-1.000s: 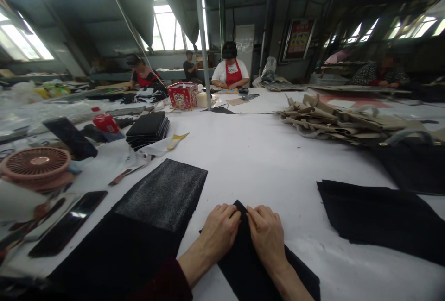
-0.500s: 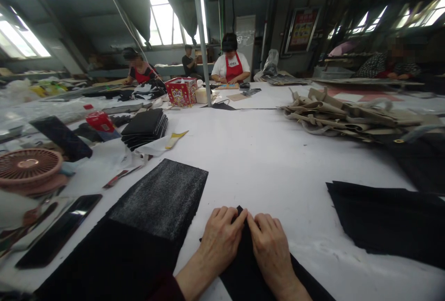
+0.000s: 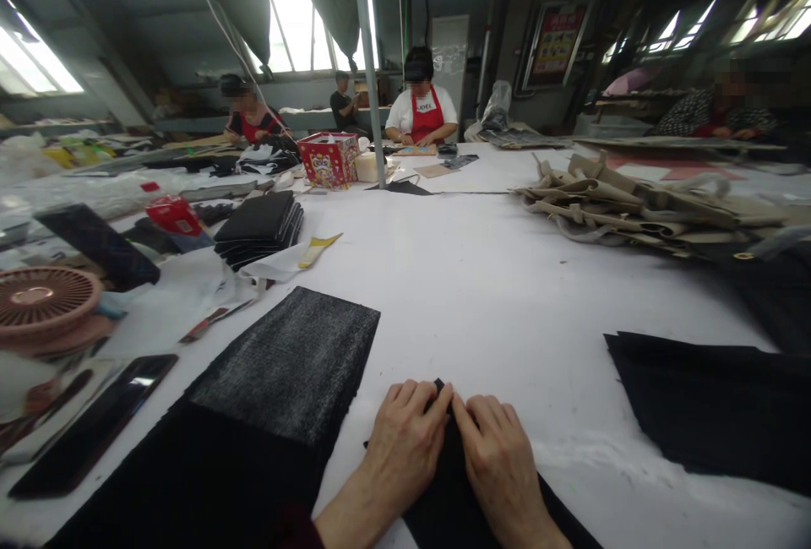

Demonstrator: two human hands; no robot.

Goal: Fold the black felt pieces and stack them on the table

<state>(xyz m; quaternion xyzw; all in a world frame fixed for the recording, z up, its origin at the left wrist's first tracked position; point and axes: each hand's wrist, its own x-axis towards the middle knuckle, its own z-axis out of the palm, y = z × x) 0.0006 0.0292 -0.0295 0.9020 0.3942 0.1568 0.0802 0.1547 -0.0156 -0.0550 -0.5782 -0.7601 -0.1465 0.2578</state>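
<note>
At the near middle of the table, a piece of black fabric [image 3: 449, 494] lies with its narrow tip pointing away from me. My left hand [image 3: 405, 439] is closed on the left side of that tip, thumb and fingers pressed to the cloth. From the right, my right hand [image 3: 499, 452] pinches the same tip, and the two index fingertips nearly meet. What the thumbs do underneath is hidden. Left of my hands lies a larger stack of black fabric [image 3: 241, 456], its far end greyish and speckled.
More black fabric [image 3: 710, 405] lies at right, below a heap of beige pieces [image 3: 634, 203]. On the left are a phone [image 3: 95, 422], a pink fan [image 3: 47, 304], a brush [image 3: 212, 323] and stacked black pieces [image 3: 259, 224]. A pole [image 3: 371, 67] rises mid-table. Co-workers [image 3: 421, 110] sit beyond.
The view has shifted slightly, so things at the left and right edges sit a little farther outward. Both hands stay on the fabric tip, with hardly any movement.
</note>
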